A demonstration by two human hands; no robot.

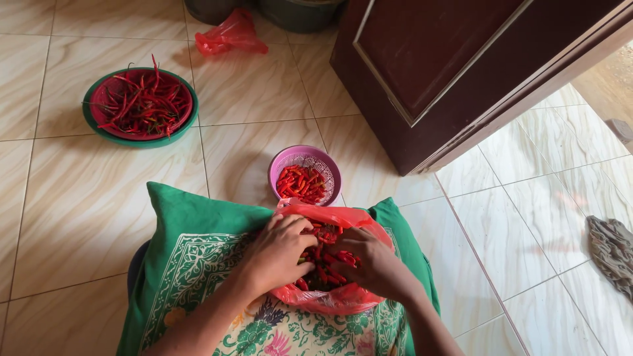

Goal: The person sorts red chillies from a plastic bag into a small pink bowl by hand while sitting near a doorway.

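While we are sitting on the tiled floor with a green patterned cloth spread over our lap, we are looking first to the far left, where a green bowl is holding a red basket heaped with long red chillies, well apart from our hands. Moving right, our left hand is resting on the near left edge of the red plastic bag lying on the cloth, its fingers curling down among the small red chillies inside; we cannot tell whether those fingers are pinching one chilli or merely pressing on the pile. Just beyond the bag, on the floor, a small purple basket is sitting with more short red chillies in it, close to the bag's far rim. Our right hand is lying on the right side of the same bag, fingers bent inward and touching the chillies, with the fingertips partly hidden, so its hold is unclear too. Farther away, a crumpled red bag is lying on the tiles, and to the right a dark brown wooden door is standing ajar. At the near right edge a grey rag is lying on the floor.
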